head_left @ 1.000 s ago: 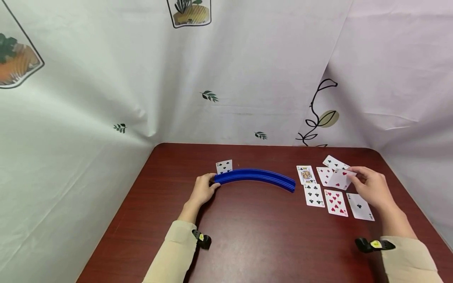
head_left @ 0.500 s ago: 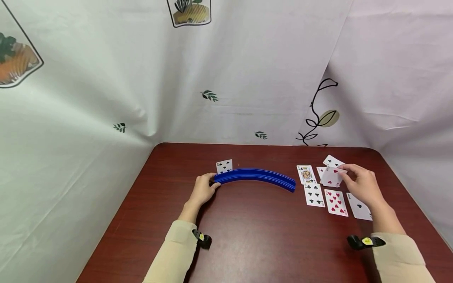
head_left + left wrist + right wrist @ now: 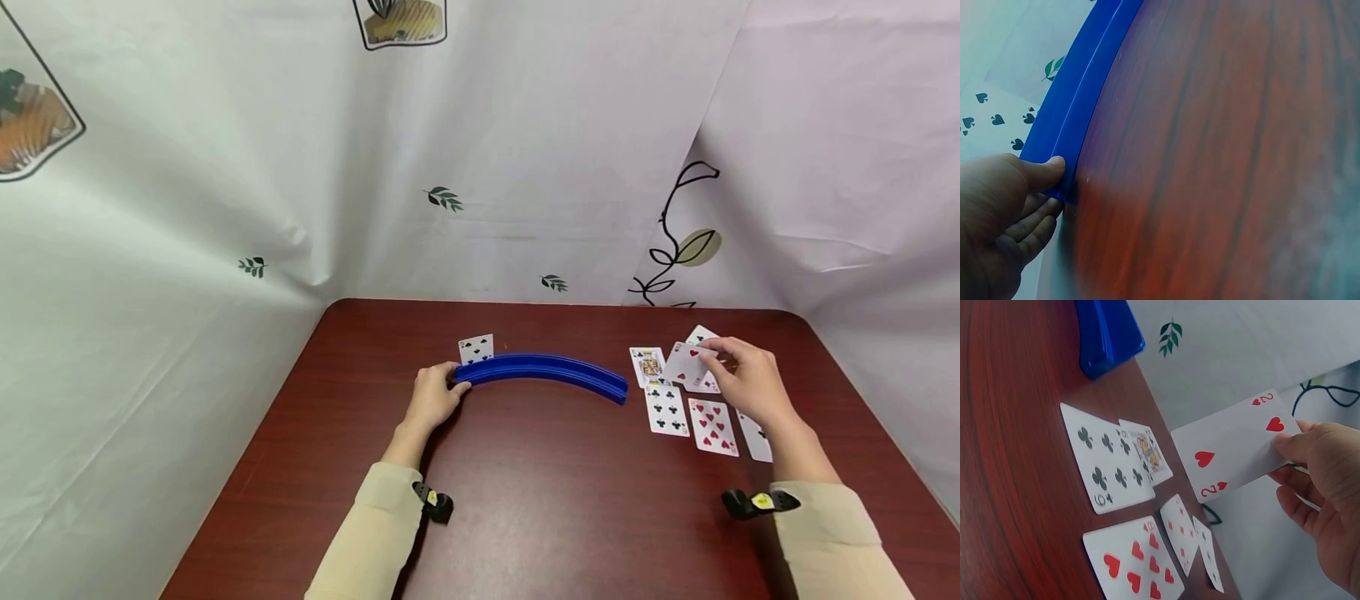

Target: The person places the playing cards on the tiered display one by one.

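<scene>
A blue curved playing card holder point(image 3: 540, 367) lies across the middle of the table. My left hand point(image 3: 435, 398) grips its left end, the thumb point(image 3: 1047, 172) on the near side. Behind that end a spade card point(image 3: 476, 348) stands up. At the right, my right hand point(image 3: 756, 387) pinches the two of hearts point(image 3: 1235, 447) by one edge between thumb and fingers, raised over the face-up cards. In the head view it overlaps a diamond card point(image 3: 1180, 534) and sits close to the king point(image 3: 647, 365).
Below the king lies the six of clubs point(image 3: 667, 410), with the eight of hearts point(image 3: 713, 427) beside it. An ace of clubs point(image 3: 753, 435) is partly hidden by my right arm. Another club card point(image 3: 701, 334) lies farther back. A printed cloth point(image 3: 525, 167) hangs behind the table.
My right hand has moved left with the two of hearts, from over the right-hand cards toward the king. The left hand and the card holder have stayed in place.
</scene>
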Motion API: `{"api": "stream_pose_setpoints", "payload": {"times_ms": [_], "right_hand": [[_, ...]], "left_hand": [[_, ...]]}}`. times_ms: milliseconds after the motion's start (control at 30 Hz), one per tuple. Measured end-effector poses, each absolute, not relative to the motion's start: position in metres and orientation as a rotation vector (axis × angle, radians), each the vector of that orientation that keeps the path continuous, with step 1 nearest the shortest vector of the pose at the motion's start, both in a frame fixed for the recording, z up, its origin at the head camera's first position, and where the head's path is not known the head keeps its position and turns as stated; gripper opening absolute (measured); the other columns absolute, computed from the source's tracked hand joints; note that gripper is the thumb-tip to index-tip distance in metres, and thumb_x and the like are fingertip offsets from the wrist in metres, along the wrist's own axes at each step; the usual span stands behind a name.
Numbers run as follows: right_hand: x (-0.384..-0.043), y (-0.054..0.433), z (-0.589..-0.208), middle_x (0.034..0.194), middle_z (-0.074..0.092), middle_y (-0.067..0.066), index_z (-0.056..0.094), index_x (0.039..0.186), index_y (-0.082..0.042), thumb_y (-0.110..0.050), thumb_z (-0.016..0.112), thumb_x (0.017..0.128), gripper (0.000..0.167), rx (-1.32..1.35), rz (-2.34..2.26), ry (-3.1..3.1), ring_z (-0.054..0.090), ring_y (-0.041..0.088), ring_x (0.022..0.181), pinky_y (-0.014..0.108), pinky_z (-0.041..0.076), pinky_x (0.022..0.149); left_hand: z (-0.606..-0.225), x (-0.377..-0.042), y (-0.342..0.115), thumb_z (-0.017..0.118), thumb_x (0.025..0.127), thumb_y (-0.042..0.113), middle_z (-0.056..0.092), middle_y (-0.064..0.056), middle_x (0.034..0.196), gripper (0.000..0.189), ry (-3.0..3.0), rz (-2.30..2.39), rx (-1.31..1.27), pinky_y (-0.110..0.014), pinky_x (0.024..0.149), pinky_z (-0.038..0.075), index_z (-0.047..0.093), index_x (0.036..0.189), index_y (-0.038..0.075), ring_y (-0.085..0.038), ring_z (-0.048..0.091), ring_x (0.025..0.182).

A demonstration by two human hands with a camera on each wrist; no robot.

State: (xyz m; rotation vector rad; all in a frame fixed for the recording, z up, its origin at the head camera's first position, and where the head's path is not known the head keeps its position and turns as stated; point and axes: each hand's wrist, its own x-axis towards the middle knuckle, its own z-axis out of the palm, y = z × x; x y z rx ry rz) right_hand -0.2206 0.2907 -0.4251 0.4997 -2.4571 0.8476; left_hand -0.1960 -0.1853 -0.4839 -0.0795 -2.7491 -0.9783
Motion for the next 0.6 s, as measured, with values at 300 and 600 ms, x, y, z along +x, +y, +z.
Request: {"api": "stream_pose_setpoints", "payload": {"times_ms": [300,600], "right_hand": [[-0.225,0.270,-0.420,0.091,0.072,0.014,0.074,0.104,0.002,0.005,0.074,0.087,0.017,0.557,0.875,-2.455,0.053,0.000,0.070,0.012,0.044,0.063],[-0.228,0.246,-0.417,0.096,0.072,0.018,0.073,0.105,0.000,0.001,0.070,0.093,0.013,0.572,0.911,-2.508,0.061,0.028,0.081,0.043,0.046,0.078]], "left_hand": [[-0.483,-0.198,-0.184,0.080,0.089,0.013,0.074,-0.013,0.098,0.030,-2.748,-0.985,-0.067,-0.045,0.087,0.054,0.073,0.114,-0.001,-0.029,0.068,0.093],[-0.482,-0.200,-0.184,0.079,0.090,0.015,0.073,-0.015,0.100,0.034,-2.772,-0.986,-0.067,-0.046,0.089,0.054,0.072,0.119,-0.002,-0.030,0.067,0.096]]}}
